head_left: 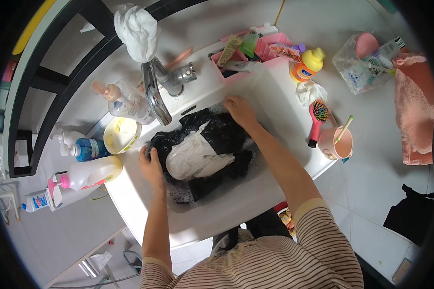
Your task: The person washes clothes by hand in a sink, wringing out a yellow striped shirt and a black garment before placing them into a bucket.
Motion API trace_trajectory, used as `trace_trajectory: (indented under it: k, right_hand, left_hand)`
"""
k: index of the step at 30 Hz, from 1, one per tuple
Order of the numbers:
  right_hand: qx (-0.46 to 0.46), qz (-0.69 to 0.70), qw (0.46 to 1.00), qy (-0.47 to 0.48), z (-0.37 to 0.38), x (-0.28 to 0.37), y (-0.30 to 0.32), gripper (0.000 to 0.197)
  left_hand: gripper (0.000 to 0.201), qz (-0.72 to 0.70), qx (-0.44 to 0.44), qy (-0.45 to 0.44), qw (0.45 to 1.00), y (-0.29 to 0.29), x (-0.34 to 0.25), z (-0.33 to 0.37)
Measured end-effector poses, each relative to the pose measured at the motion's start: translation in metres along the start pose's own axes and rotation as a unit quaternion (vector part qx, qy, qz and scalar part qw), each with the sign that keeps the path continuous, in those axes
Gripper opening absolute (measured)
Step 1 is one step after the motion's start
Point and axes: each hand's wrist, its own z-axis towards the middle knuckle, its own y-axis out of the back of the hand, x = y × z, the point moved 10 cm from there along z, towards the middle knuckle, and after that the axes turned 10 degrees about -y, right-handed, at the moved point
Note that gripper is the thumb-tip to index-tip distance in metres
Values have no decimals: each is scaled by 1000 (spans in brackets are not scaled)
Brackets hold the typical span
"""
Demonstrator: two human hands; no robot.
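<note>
One bare left hand [151, 167], thumb and fingers slightly parted, rests at the left edge of a soaked black fabric heap [226, 132]; the bare right hand [242, 113] curls its fingers narrowly at the heap's far edge, its grip unclear. Between both hands' fingers, a crumpled wet white cloth [193, 156] lies on the black fabric inside a white rectangular sink [202, 222].

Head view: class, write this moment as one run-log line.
black and white cloth: bunched in sink; left hand: at cloth's left edge; right hand: at cloth's upper edge; grips: unclear
</note>
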Motion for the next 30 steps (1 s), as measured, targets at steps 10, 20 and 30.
trace_trajectory:
  k: [10, 20, 30]
  right_hand:
    - [319, 168, 931, -67, -29, 21, -118, 61]
    - [201, 93, 947, 233, -145, 67, -3, 23]
    - [113, -130, 958, 229, -129, 31, -22, 15]
  left_hand:
    - [39, -548, 232, 317, 739, -128, -9, -45]
    - [37, -265, 312, -138, 902, -68, -141, -111]
    - [29, 44, 200, -257, 945, -100, -146, -119]
